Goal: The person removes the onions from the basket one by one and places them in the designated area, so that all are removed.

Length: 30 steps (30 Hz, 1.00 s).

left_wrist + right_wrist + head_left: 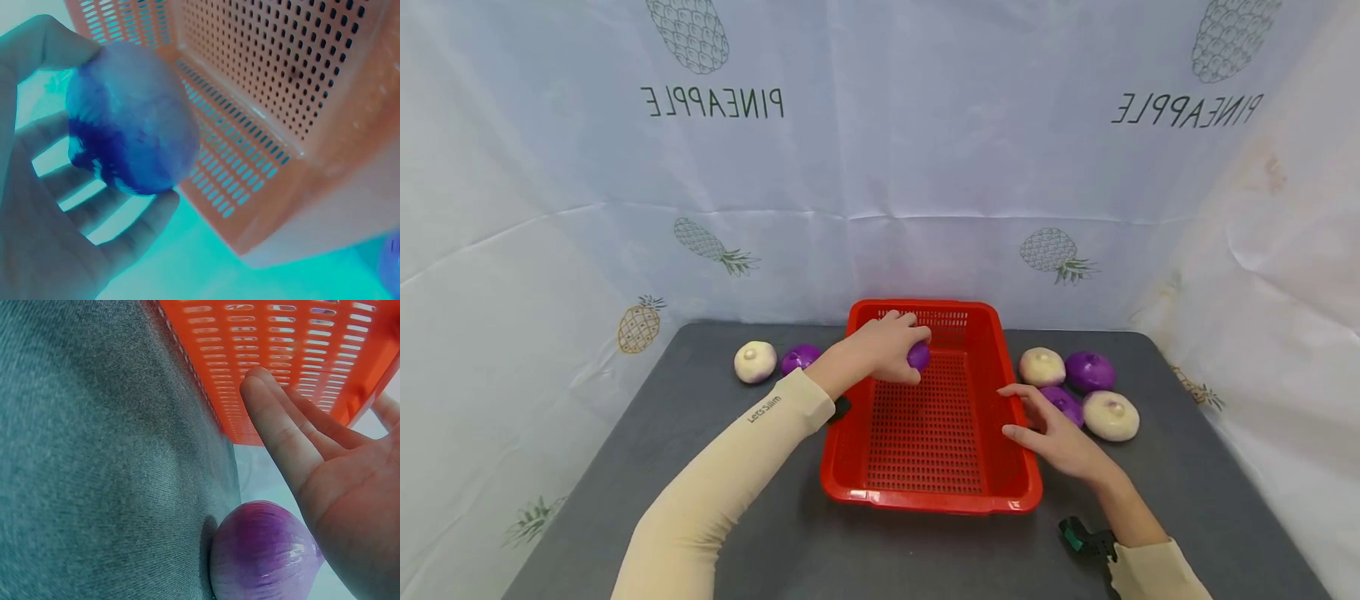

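Note:
My left hand (886, 348) grips a purple onion (919, 357) over the back part of a red plastic basket (928, 502). In the left wrist view, thumb and fingers curve round the onion (134, 119), beside the slotted basket wall (231, 169). At the basket's right rim is my right hand (1054, 433), its fingers extended and thumb apart, holding nothing. The right wrist view has those fingers (281, 425) straight along the basket's slotted outer side (250, 356). Just below this hand lies another purple onion (265, 553).
Right of the basket sit purple onions (1090, 371) and cream-white round vegetables (1111, 416). A cream one (756, 362) and a purple onion (801, 358) lie to its left. A pineapple-print sheet (925, 167) hangs behind the dark grey table (760, 533).

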### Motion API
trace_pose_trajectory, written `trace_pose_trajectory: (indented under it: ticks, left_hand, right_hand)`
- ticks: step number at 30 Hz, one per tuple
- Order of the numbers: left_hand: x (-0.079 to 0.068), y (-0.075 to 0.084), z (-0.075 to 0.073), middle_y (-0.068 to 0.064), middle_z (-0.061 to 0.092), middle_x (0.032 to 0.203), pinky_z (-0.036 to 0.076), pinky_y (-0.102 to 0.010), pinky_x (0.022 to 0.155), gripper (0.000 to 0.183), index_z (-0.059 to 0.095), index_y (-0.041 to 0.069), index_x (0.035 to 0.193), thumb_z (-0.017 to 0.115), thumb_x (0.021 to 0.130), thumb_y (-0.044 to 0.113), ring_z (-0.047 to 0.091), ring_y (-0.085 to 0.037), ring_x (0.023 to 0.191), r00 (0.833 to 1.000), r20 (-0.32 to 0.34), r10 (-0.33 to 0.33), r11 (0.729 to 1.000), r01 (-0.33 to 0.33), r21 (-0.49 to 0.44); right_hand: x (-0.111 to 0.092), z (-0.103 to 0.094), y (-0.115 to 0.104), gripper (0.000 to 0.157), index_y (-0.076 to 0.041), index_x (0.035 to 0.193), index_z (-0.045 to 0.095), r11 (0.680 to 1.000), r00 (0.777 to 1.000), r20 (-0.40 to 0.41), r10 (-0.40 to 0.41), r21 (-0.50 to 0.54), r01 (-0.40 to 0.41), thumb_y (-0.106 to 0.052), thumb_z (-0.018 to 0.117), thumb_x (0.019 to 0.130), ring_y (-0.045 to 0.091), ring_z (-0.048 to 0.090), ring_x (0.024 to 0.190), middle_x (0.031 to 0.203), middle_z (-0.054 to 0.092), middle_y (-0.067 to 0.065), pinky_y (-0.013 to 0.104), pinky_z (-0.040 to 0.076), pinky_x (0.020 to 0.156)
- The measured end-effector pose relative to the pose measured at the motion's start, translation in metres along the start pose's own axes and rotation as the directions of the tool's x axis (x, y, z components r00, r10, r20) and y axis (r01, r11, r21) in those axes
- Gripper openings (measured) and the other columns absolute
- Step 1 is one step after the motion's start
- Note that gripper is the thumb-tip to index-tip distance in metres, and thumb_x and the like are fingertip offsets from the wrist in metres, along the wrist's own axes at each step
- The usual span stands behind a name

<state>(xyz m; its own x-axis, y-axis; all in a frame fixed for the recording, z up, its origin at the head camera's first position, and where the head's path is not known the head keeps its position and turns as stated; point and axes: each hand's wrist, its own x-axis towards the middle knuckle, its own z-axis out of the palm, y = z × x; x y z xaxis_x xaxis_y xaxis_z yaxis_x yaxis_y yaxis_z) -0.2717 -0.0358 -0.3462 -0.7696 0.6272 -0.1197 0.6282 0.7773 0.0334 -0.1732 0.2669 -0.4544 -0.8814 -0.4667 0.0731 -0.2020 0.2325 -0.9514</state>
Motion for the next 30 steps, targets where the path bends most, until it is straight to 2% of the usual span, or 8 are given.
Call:
trace_pose_trajectory:
  ticks: [4, 10, 18, 24, 30]
  left_hand:
    - [-0.012, -0.001, -0.006, -0.003, 0.052, 0.134, 0.051, -0.040, 0.087, 0.054, 0.058, 0.025, 0.136, 0.070, 0.086, 0.041, 0.046, -0.023, 0.118, 0.999, -0.026, 0.031, 0.999, -0.031, 0.004]
    - [-0.035, 0.000, -0.015, -0.003, 0.052, 0.134, 0.050, -0.041, 0.087, 0.054, 0.057, 0.024, 0.138, 0.068, 0.087, 0.039, 0.045, -0.025, 0.121, 0.995, -0.077, 0.070, 0.996, -0.065, 0.067]
    - [-0.072, -0.010, -0.021, -0.004, 0.055, 0.129, 0.052, -0.043, 0.083, 0.051, 0.062, 0.021, 0.133, 0.065, 0.083, 0.034, 0.047, -0.025, 0.119, 0.974, -0.197, 0.113, 0.992, -0.102, 0.068]
    - [-0.097, -0.027, -0.021, -0.006, 0.056, 0.124, 0.052, -0.044, 0.079, 0.048, 0.065, 0.018, 0.126, 0.067, 0.080, 0.029, 0.050, -0.027, 0.113, 0.962, -0.261, 0.082, 0.997, -0.081, 0.014]
    - [-0.115, -0.046, -0.015, -0.009, 0.058, 0.127, 0.053, -0.048, 0.083, 0.049, 0.066, 0.016, 0.127, 0.068, 0.080, 0.029, 0.051, -0.030, 0.112, 0.956, -0.294, 0.009, 0.999, -0.018, -0.028]
  right_hand:
    - [0.000, -0.001, 0.001, 0.051, -0.005, 0.145, 0.036, 1.000, 1.000, -0.006, 0.001, -0.007, -0.001, -0.011, 0.061, 0.101, 0.046, 0.060, 0.115, 0.139, 0.046, 0.031, 0.042, 0.062, 0.077]
    - [0.000, -0.001, 0.000, 0.051, -0.006, 0.145, 0.036, 1.000, 1.000, -0.005, 0.006, -0.009, -0.006, -0.012, 0.061, 0.101, 0.046, 0.060, 0.115, 0.139, 0.046, 0.031, 0.042, 0.062, 0.077]
    - [0.000, 0.000, 0.001, 0.050, -0.005, 0.145, 0.036, 1.000, 1.000, 0.002, 0.002, -0.002, -0.002, -0.011, 0.060, 0.101, 0.043, 0.062, 0.113, 0.139, 0.046, 0.031, 0.042, 0.062, 0.076]
    - [0.000, 0.000, 0.000, 0.051, -0.005, 0.145, 0.035, 1.000, 1.000, 0.001, 0.004, 0.008, -0.004, -0.011, 0.060, 0.101, 0.040, 0.063, 0.113, 0.138, 0.047, 0.031, 0.043, 0.062, 0.076]
    - [0.001, -0.001, -0.001, 0.051, -0.006, 0.145, 0.035, 1.000, 1.000, 0.002, 0.009, 0.004, -0.009, -0.012, 0.060, 0.101, 0.044, 0.061, 0.114, 0.138, 0.047, 0.031, 0.043, 0.062, 0.076]
